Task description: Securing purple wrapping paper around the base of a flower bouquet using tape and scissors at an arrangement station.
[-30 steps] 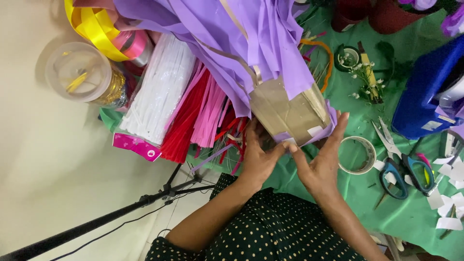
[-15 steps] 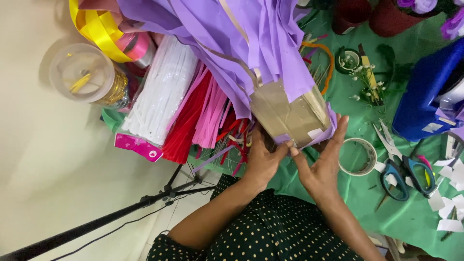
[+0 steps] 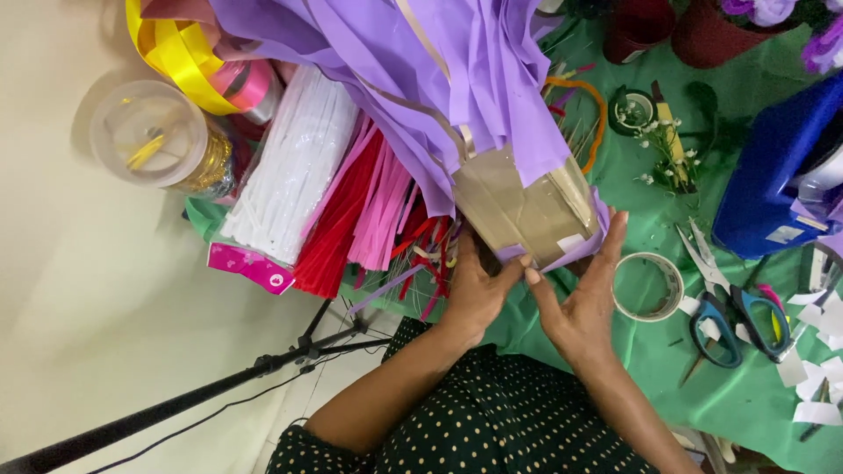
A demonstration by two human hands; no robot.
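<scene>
Both thumbs meet at the bottom edge of the taped brown base (image 3: 527,215) of a purple paper bundle (image 3: 421,79). Left hand (image 3: 479,294): fingers curled under the base, gripping it w/ thumb pressing on top. Right hand (image 3: 584,303): fingers straight and spread up along the base's right side, palm against it, thumb pinching a purple flap. Bundle is held above the green cloth (image 3: 667,369), strips fanning up and away from the hands.

Just right of the rt hand: tape roll (image 3: 648,286), then blue-handled scissors (image 3: 724,303), white paper scraps (image 3: 821,351). Left of the lft hand: packs of white, red & pink strips (image 3: 325,202), clear lidded jar (image 3: 154,140), yellow ribbon (image 3: 180,53). Blue box (image 3: 773,167) far right. Black tripod leg (image 3: 176,408) below.
</scene>
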